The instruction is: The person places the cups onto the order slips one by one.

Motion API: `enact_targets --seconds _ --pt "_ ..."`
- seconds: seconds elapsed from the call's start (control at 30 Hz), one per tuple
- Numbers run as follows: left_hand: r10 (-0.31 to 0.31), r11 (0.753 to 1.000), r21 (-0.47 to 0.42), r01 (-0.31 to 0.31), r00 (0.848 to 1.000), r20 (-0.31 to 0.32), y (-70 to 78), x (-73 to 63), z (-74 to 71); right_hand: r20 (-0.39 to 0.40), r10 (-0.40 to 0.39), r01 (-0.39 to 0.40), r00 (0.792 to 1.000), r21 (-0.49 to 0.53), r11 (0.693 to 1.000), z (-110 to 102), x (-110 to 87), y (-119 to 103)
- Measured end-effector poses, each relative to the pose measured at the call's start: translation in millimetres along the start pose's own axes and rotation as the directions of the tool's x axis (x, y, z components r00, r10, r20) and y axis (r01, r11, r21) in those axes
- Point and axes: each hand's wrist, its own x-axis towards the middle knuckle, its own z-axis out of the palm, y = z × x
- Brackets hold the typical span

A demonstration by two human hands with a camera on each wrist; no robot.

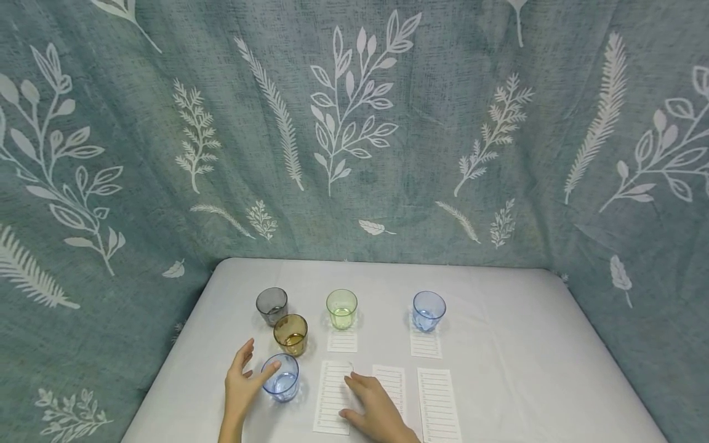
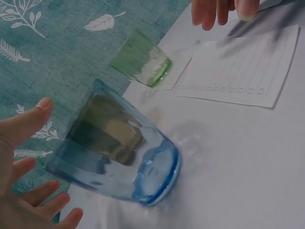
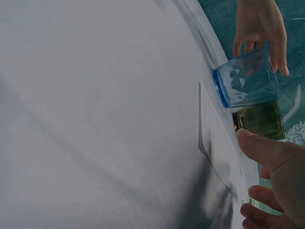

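A clear blue glass point(image 1: 282, 381) stands upright at the near left of the white table. Beside it is my left hand point(image 1: 239, 383), fingers spread and thumb reaching across toward the rim. In the left wrist view the thumb and fingers spread near the mouth of the blue glass point(image 2: 119, 162) without gripping it. My right hand point(image 1: 379, 411) hovers over the printed paper slips, the nearest being a lined slip point(image 1: 331, 400). Its fingers are loosely bent and hold nothing. Just behind the blue glass stands an amber glass point(image 1: 291, 339).
A grey glass point(image 1: 271, 311) is at the back left. On one slip point(image 1: 342, 342) sits a green glass point(image 1: 341, 315); another slip point(image 1: 426, 347) bears a second blue glass point(image 1: 429, 317). More slips lie in front, including a right-hand slip point(image 1: 439, 403). A patterned green curtain point(image 1: 354, 234) encloses the table.
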Motion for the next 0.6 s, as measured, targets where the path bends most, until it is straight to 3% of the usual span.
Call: enact_targets --seconds 0.23,0.43,0.6 --pt "-0.006 0.999 -0.034 0.010 0.994 0.112 -8.2 0.1 10.5 0.074 0.046 -0.037 0.996 -0.122 0.992 14 2.5 -10" --pt "0.004 0.998 -0.064 0.005 0.991 0.131 -10.1 0.7 22.7 0.121 0.031 0.004 0.992 -0.278 0.961 24 -3.0 -14" --pt "-0.009 0.999 -0.040 0.014 0.993 0.122 -11.0 -0.6 28.0 0.102 0.001 0.029 0.995 -0.294 0.956 26 -7.6 -15"
